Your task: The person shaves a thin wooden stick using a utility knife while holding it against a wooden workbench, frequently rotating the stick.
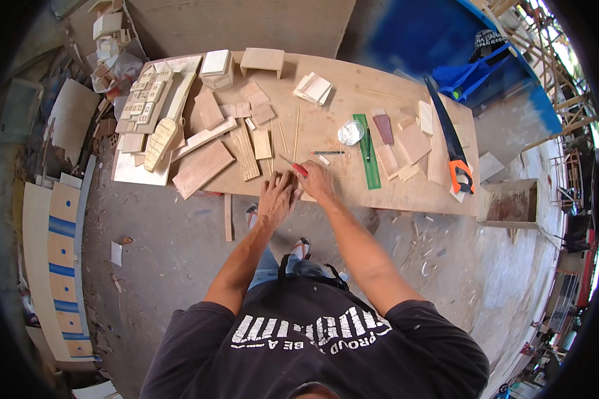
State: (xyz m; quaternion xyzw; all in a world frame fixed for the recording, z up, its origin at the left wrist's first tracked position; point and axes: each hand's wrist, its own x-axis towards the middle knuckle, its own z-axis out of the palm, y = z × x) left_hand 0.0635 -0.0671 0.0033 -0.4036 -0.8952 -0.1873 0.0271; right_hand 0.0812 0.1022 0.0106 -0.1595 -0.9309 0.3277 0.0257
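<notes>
At the near edge of the wooden table, my right hand (pixel 319 181) is closed round a red-handled knife (pixel 300 169), its thin blade pointing away and to the left. My left hand (pixel 278 194) is just beside it, fingers bent and pressed together at the table edge; whatever lies under them is hidden. Thin wooden sticks (pixel 296 126) lie on the tabletop beyond both hands. A dark pencil (pixel 328 153) and a small white piece (pixel 323 159) rest just past my right hand. Left of my fingers are a small wooden block (pixel 262 144) and a grained wood strip (pixel 245 153).
Wood boards (pixel 204 168) and a layered wooden model (pixel 144 100) crowd the table's left side. To the right are a green ruler (pixel 366 149), a round white lid-like item (pixel 350 132), wood offcuts (pixel 414 142) and an orange-handled saw (pixel 459 169). Small wooden boxes (pixel 263 60) stand at the back.
</notes>
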